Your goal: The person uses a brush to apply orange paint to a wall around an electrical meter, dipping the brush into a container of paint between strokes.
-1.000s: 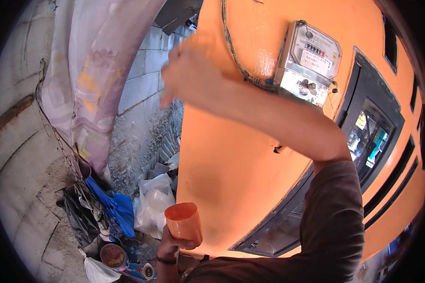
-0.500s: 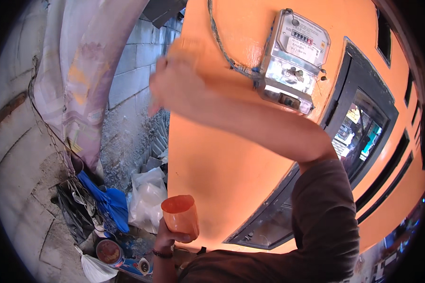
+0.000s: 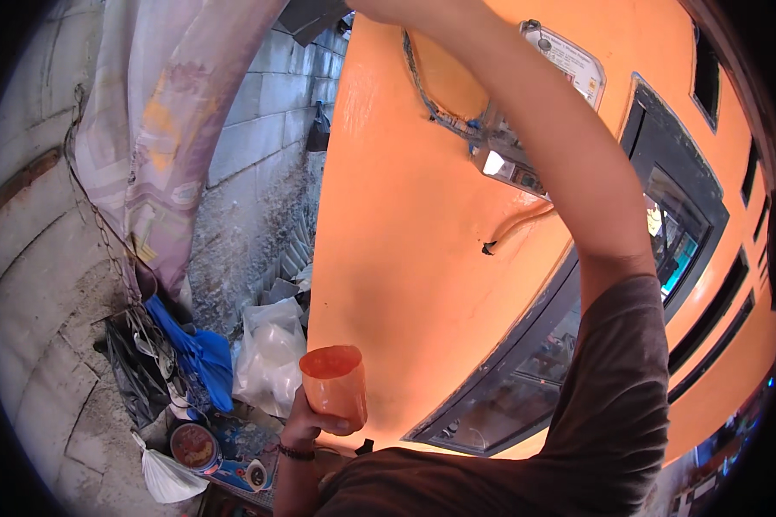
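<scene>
Low at the left, the left hand (image 3: 312,422) is wrapped around an orange cup (image 3: 334,383), upright, mouth up, close to the orange wall (image 3: 405,258). The right arm crosses high toward the meter box (image 3: 535,112) (its hand leaves the frame, so its grip can't be judged).

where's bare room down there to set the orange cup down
Bare concrete floor left of the black sheet and chain is free. The corner by the block wall is crowded: blue cloth, white plastic bags, a round tin. The left hand holds the orange cup.
</scene>
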`<action>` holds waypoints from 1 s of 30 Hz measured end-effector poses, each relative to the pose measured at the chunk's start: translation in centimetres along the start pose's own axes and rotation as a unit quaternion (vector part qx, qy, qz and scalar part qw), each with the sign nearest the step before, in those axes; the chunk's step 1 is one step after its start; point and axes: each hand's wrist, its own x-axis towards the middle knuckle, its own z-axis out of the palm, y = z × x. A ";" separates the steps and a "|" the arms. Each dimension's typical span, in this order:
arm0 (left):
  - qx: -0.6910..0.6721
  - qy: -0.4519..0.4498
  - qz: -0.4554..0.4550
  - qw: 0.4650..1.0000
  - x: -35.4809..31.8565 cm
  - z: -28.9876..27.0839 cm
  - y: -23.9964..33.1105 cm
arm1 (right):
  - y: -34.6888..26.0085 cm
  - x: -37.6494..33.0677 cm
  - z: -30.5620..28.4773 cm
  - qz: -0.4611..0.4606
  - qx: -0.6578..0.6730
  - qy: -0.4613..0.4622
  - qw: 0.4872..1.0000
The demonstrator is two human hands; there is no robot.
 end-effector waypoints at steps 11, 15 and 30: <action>-0.001 0.005 -0.006 1.000 0.6 -0.7 -0.4 | -10.6 -10.8 7.2 -0.050 -0.140 -0.092 0.985; 0.003 0.010 -0.005 1.000 0.3 -0.6 -0.2 | -9.5 -7.4 6.9 -0.111 0.009 0.106 0.988; -0.003 0.000 -0.024 1.000 0.8 -1.2 0.3 | -11.2 -14.8 5.9 0.057 -0.151 -0.086 0.983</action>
